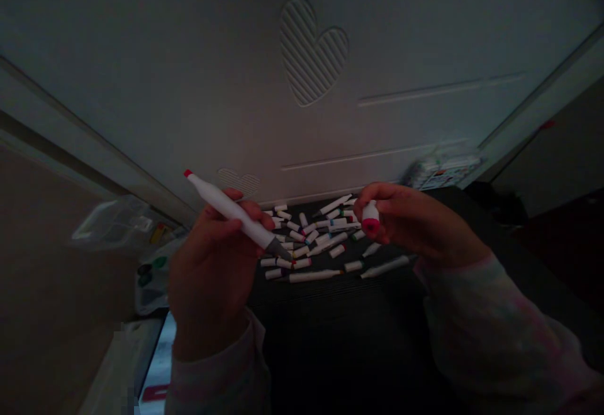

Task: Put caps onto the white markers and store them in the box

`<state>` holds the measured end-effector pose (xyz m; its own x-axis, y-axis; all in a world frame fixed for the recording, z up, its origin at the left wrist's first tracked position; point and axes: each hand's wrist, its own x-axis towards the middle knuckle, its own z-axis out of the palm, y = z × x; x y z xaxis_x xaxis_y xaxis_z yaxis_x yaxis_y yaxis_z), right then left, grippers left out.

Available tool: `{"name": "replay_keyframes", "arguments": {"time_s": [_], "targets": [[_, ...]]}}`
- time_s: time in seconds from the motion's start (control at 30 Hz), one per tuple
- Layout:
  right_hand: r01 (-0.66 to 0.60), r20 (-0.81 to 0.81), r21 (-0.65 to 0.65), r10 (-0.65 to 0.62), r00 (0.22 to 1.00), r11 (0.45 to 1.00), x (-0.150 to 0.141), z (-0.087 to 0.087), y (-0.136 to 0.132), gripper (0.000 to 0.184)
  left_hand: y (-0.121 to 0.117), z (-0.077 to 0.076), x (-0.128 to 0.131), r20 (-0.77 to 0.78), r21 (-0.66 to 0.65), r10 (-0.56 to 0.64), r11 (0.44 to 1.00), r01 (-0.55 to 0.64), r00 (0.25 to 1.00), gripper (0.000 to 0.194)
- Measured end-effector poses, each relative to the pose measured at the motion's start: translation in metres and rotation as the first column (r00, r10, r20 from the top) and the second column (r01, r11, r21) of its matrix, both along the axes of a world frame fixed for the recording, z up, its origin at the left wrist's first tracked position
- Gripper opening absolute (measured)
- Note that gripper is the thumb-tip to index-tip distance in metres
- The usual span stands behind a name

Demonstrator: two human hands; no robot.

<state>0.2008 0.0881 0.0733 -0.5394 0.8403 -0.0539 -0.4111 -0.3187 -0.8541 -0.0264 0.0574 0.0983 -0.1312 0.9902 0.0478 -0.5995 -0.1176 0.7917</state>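
Between the thumb and fingers of my left hand (214, 276) is a white marker (226, 206), slanting down to the right. Its upper end is red, and its lower end is a grey section with a small red-orange tip. My right hand (410, 220) pinches a white marker cap (370, 217) whose red end faces me. Marker and cap are held apart, above a dark surface (330, 327). Below and between the hands lies a scatter of loose white caps with coloured ends, along with several uncapped markers (315, 276).
A pale panel with a striped heart relief (311, 50) rises behind the surface. Clear plastic containers (111, 226) stand at the left, above a lit screen (160, 358). At the back right sits a clear-wrapped package (443, 170).
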Motion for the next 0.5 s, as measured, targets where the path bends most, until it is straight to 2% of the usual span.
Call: {"name": "replay_keyframes", "arguments": {"time_s": [0.23,0.5], "targets": [[0.012,0.008,0.002,-0.012,1.000,1.000,0.0020,-0.0027,0.0016,0.004,0.0010,-0.0038,0.0008,-0.062,0.025,-0.014,1.000,0.016,0.998,0.017],[0.024,0.074,0.108,-0.032,0.997,0.994,0.0012,-0.0029,0.0003,0.008,0.0033,-0.0073,0.0055,-0.161,0.111,0.055,0.993,-0.037,0.986,0.019]]}}
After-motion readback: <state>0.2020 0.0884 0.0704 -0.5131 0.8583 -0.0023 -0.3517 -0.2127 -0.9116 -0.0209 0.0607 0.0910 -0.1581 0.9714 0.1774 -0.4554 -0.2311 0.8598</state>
